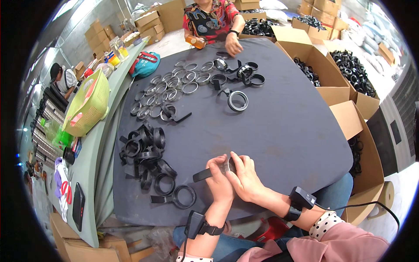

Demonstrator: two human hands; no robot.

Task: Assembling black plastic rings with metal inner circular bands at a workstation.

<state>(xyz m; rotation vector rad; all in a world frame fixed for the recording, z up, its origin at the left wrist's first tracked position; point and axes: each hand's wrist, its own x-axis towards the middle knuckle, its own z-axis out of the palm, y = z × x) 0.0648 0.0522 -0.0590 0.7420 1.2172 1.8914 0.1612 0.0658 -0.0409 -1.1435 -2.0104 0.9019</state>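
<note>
A black ring with a flat handle [201, 175] is gripped between my two hands above the near part of the dark table. My left hand [219, 183] closes on its handle side, and the handle sticks out to the left. On the other side, my right hand [247, 178] presses against the ring with bent fingers. A silvery edge shows between the hands, but the fingers hide most of the ring. Left of my hands lies a heap of black handled rings [146, 150]. One loose black handled ring [184, 197] lies nearest to my left wrist.
Several silver metal rings [190, 88] spread over the far left of the table [279, 126]. Black rings with silver inserts [238, 101] lie beyond my hands. A person [213, 24] sits opposite, one hand near these. Cardboard boxes [366, 161] line the right edge; a green side table [89, 192] stands left.
</note>
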